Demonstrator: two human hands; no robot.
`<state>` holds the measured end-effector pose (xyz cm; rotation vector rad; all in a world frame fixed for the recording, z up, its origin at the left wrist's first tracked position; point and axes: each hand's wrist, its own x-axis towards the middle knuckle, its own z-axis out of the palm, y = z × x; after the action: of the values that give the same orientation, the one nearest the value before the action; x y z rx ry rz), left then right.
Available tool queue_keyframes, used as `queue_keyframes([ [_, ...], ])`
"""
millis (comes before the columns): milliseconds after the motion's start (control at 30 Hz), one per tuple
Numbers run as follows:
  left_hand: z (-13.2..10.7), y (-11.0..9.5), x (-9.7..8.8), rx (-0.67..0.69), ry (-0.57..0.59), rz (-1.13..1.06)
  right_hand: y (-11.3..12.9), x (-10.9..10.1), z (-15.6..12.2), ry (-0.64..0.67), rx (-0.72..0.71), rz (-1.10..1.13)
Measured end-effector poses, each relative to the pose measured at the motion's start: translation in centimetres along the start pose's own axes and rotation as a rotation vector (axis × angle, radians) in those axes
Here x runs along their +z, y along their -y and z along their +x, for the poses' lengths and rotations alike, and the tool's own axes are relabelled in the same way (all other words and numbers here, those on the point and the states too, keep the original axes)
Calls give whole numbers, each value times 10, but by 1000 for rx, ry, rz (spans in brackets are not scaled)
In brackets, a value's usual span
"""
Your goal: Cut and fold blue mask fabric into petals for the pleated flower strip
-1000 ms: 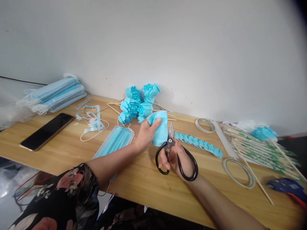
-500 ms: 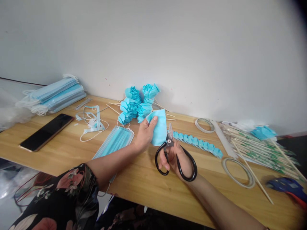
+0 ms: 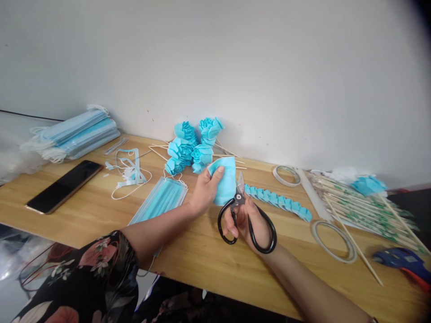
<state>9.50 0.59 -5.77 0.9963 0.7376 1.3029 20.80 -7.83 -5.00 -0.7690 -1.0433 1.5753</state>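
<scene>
My left hand [image 3: 206, 188] pinches a folded piece of light blue mask fabric [image 3: 226, 181], thumb on top, held up over the table. In my right hand [image 3: 251, 222] is a pair of scissors [image 3: 239, 198] with black loop handles, its blades pointing up beside the fabric's right edge. The blades stand partly apart; whether the fabric lies between them I cannot tell. Behind my left hand several blue fabric flowers [image 3: 183, 150] lie on thin sticks. A row of folded blue pieces [image 3: 278, 200] stretches to the right of the scissors.
Blue face masks [image 3: 160, 199] lie left of my left forearm, near cut strips and ear loops [image 3: 129, 172]. A phone [image 3: 63, 186] and a mask stack [image 3: 77, 134] are farther left. Tape rolls [image 3: 286, 176], wrapped sticks [image 3: 353, 204] and a blue glue gun [image 3: 399, 260] lie right.
My left hand and the blue fabric have shifted slightly right and down, closer to the scissors. The scissor blades have hardly moved.
</scene>
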Motion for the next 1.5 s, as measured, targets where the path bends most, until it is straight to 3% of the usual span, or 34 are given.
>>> queue_keyframes([
  [200, 0, 3, 0, 18, 11, 16, -1, -2, 0, 25, 7, -5],
  [1033, -2, 0, 3, 5, -2, 12, -5, 4, -1, -125, -41, 36],
  [1500, 0, -1, 3, 1, -12, -11, -7, 3, 0, -92, -68, -6],
])
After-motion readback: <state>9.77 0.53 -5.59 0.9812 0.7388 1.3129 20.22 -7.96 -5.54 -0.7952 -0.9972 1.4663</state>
